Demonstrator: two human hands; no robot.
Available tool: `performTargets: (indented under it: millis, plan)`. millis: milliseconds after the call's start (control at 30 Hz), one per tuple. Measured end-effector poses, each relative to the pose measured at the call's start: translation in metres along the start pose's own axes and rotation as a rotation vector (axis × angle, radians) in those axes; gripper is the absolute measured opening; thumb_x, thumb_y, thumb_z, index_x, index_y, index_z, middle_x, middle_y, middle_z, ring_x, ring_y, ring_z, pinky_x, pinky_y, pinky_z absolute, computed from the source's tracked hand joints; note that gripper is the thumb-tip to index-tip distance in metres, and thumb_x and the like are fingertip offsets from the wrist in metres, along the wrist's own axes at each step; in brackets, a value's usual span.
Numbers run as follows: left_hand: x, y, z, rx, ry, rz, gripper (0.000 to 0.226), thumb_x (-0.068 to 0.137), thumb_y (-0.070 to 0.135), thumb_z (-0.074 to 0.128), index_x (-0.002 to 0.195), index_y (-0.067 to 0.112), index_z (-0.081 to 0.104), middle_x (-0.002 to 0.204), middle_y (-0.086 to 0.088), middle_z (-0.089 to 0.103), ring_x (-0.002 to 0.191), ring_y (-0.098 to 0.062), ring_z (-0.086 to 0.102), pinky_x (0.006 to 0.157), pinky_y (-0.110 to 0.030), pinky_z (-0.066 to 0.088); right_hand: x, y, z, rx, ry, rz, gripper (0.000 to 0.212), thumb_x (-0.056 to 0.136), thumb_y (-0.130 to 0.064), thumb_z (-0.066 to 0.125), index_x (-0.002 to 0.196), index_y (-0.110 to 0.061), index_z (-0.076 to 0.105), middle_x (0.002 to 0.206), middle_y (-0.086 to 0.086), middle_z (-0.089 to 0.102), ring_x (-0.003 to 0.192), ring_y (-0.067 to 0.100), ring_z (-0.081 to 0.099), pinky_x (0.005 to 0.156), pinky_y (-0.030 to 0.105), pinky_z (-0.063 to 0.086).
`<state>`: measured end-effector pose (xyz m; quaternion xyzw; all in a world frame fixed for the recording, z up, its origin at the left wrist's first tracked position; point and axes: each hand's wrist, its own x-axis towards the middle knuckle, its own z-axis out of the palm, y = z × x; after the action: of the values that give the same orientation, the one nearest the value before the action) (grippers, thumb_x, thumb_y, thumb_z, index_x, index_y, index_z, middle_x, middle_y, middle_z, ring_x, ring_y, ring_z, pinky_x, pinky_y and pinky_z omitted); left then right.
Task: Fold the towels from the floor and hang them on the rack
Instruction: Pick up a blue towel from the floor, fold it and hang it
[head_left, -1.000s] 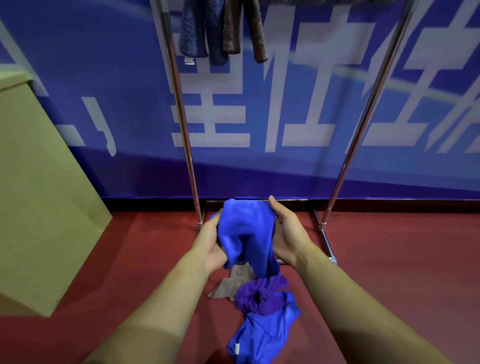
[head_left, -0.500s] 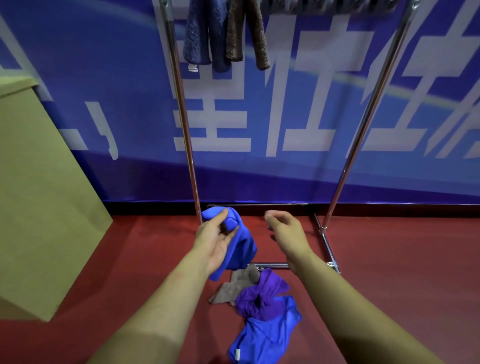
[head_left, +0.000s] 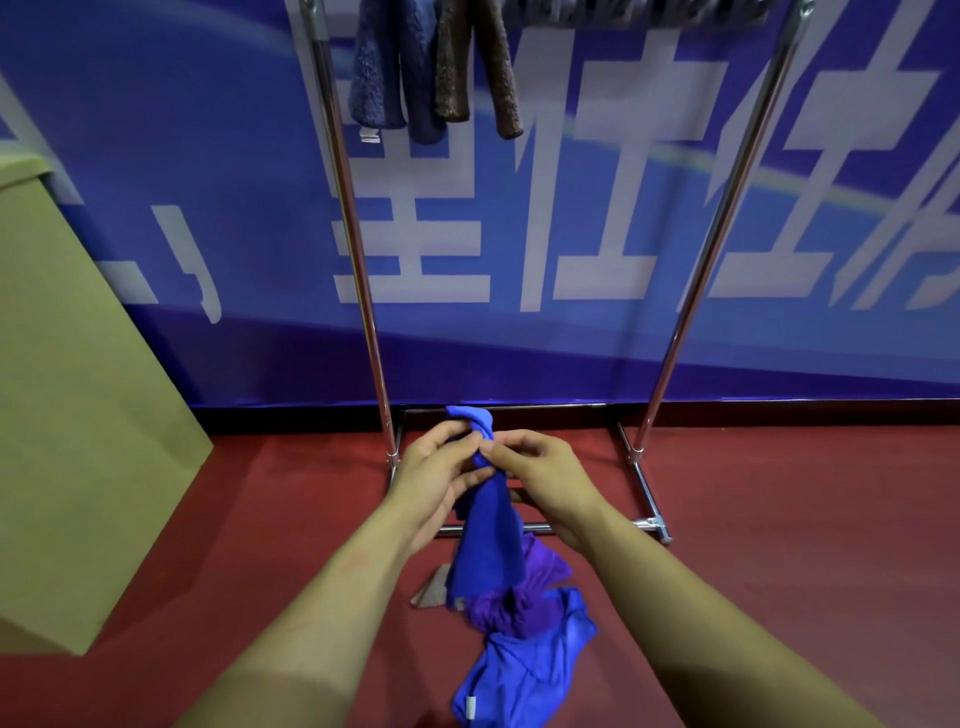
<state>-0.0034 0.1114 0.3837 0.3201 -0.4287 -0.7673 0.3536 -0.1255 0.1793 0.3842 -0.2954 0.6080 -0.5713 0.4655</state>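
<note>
Hanging blue towel (head_left: 488, 535) between pinching fingers (head_left: 470, 441)

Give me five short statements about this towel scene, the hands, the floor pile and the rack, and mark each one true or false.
1. Both hands pinch the bright blue towel near its top. True: left hand, right hand.
2. A purple towel lies on the red floor. True.
3. The chrome metal rack has nothing hanging on it. False: a dark blue towel and a brown towel hang from it.
4. The held towel is neatly folded flat. False: it hangs bunched.
5. Another blue towel lies crumpled on the floor. True.
</note>
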Motion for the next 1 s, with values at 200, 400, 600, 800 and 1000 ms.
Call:
performTargets:
  millis: [200, 400, 600, 800, 1000]
  plan:
    - [0.0, 0.0, -0.001, 0.03, -0.046, -0.01, 0.016, 0.099, 0.002, 0.055, 0.106, 0.006, 0.068, 0.087, -0.004, 0.073, 0.073, -0.01, 0.069, 0.061, -0.021, 0.055, 0.0, -0.002, -0.006, 0.011, -0.041, -0.022, 0.009, 0.092, -0.02, 0.071, 0.087, -0.014, 0.074, 0.085, 0.005, 0.069, 0.079, 0.016, 0.06, 0.076, 0.036, 0.053]
    - [0.011, 0.002, -0.016, 0.159, 0.168, 0.058, 0.016, 0.099, 0.005, 0.058, 0.089, 0.004, 0.07, 0.082, -0.009, 0.066, 0.073, -0.013, 0.062, 0.062, -0.018, 0.056, 0.015, 0.001, -0.02, -0.275, 0.229, -0.163, 0.031, 0.103, -0.026, 0.053, 0.084, -0.011, 0.072, 0.086, 0.002, 0.071, 0.08, 0.013, 0.061, 0.076, 0.031, 0.049]
    - [0.018, -0.006, -0.025, 0.277, 0.096, 0.049, 0.018, 0.103, 0.008, 0.052, 0.09, 0.007, 0.065, 0.087, -0.011, 0.061, 0.077, -0.018, 0.057, 0.057, -0.02, 0.052, 0.01, -0.007, -0.025, -0.082, 0.112, -0.026, 0.023, 0.107, -0.022, 0.043, 0.092, -0.012, 0.057, 0.087, 0.006, 0.067, 0.066, 0.012, 0.06, 0.058, 0.02, 0.047]
    - [0.021, -0.008, -0.026, 0.601, 0.069, 0.18, 0.02, 0.104, 0.02, 0.052, 0.088, 0.021, 0.064, 0.062, 0.016, 0.059, 0.059, -0.004, 0.047, 0.06, -0.027, 0.04, 0.006, 0.001, -0.015, -0.213, -0.093, 0.097, 0.012, 0.103, -0.015, 0.049, 0.102, -0.011, 0.06, 0.097, 0.006, 0.068, 0.076, 0.016, 0.061, 0.062, 0.021, 0.045]
    - [0.012, 0.013, -0.022, 0.656, 0.031, 0.407, 0.015, 0.101, 0.032, 0.051, 0.093, 0.024, 0.061, 0.077, 0.018, 0.059, 0.075, -0.004, 0.05, 0.078, -0.029, 0.043, 0.009, 0.01, -0.023, -0.226, -0.158, 0.006, 0.057, 0.081, 0.0, 0.079, 0.13, -0.014, 0.054, 0.13, 0.011, 0.062, 0.117, 0.019, 0.061, 0.096, 0.032, 0.053]
